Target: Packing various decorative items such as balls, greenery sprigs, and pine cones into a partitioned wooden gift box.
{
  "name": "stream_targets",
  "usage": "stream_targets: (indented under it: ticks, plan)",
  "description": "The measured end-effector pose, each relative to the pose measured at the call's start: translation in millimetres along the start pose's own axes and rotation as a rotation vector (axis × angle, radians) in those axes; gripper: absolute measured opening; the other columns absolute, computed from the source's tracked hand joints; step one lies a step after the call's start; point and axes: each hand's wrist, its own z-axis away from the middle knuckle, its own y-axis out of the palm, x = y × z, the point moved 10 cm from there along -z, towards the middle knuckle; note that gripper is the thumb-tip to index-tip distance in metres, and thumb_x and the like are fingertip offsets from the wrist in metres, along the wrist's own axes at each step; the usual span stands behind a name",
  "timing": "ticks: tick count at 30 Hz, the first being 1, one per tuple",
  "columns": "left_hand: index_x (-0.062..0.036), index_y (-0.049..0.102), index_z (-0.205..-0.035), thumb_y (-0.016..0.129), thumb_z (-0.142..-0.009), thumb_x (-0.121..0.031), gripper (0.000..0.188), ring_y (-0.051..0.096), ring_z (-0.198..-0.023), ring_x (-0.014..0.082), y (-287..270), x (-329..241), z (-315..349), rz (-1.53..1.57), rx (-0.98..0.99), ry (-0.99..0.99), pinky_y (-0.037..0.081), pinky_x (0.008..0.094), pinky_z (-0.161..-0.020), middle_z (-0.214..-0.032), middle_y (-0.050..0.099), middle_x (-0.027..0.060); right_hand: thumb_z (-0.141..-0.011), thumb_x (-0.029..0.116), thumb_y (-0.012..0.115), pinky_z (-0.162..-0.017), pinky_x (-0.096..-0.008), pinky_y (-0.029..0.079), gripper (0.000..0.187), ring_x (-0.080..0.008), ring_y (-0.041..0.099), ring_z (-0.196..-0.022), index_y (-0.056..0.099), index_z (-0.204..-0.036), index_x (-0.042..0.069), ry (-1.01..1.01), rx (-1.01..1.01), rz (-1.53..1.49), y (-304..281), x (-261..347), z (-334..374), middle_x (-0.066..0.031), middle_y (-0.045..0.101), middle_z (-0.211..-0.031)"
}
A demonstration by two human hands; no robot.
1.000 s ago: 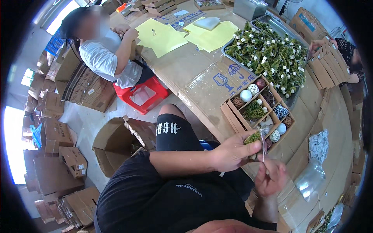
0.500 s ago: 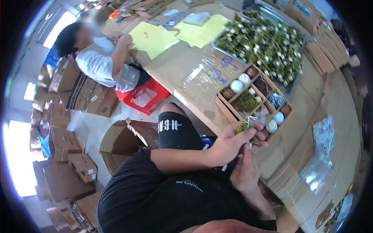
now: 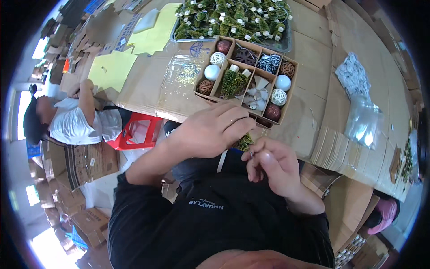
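Right hand (image 3: 275,168), lower center, has its fingertips by the tree's edge, can't tell if they're pinching. Left hand (image 3: 215,131) is clamped over that fuzzy yellow-green tree (image 3: 244,142) mid-frame, mostly hidden. Divided cardboard box (image 3: 291,92) beyond, upper center.

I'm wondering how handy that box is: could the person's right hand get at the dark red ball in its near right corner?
Probably yes: the right hand looks close, and nothing covers the dark red ball in the open-topped box, though that hand seems busy at a small green tree.
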Motion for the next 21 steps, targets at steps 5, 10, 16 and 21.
stream_targets:
  ticks: [5, 10, 16, 21]
  plan:
    - [-0.0018, 0.059, -0.111, 0.059, -0.079, -0.01, 0.033, 0.06, -0.096, 0.0361, -2.6, 6.3, -6.7, -0.157, 0.079, -0.015, 0.052, 0.043, -0.085, -0.103, 0.057, 0.0145, -0.101, 0.016, 0.059, -0.051, -0.0216, 0.042, 0.019, -0.0035, 0.054, -0.057, 0.061, -0.091, 0.001, 0.218, -0.105, 0.317, -9.0, -11.8, -22.2, -0.0007, 0.062, -0.066]
    - [-0.0001, 0.055, -0.119, 0.059, -0.08, -0.007, 0.04, 0.057, -0.096, 0.0352, -1.8, 29.2, -6.6, -0.355, 0.008, -0.2, 0.048, 0.0427, -0.086, -0.104, 0.054, 0.0158, -0.097, 0.009, 0.061, -0.051, -0.0228, 0.047, 0.015, -0.0073, 0.06, -0.058, 0.062, -0.101, -0.005, 0.074, -0.242, 0.401, -24.5, 8.3, -54.3, -0.0059, 0.066, -0.072]
    - [0.0033, 0.05, -0.127, 0.056, -0.083, -0.005, 0.045, 0.054, -0.096, 0.035, 12.6, 45.7, -9.9, -0.382, -0.117, -0.394, 0.045, 0.0435, -0.087, -0.106, 0.052, 0.0184, -0.097, 0.015, 0.059, -0.047, -0.0253, 0.049, 0.02, -0.011, 0.063, -0.056, 0.064, -0.096, -0.004, 0.157, -0.168, 0.589, -33.6, 18.4, -95.1, -0.0066, 0.065, -0.071]
    - [0.0027, 0.033, -0.145, 0.065, -0.087, -0.011, 0.068, 0.048, -0.117, 0.046, 6.5, 49.4, 0.2, -0.172, -0.213, -0.557, 0.041, 0.0505, -0.1, -0.128, 0.044, 0.0285, -0.099, 0.015, 0.059, -0.048, -0.0246, 0.045, 0.014, -0.0079, 0.057, -0.051, 0.064, -0.097, 0.001, 0.063, 0.03, 0.944, -35.6, 27.4, -148.4, -0.001, 0.059, -0.067]
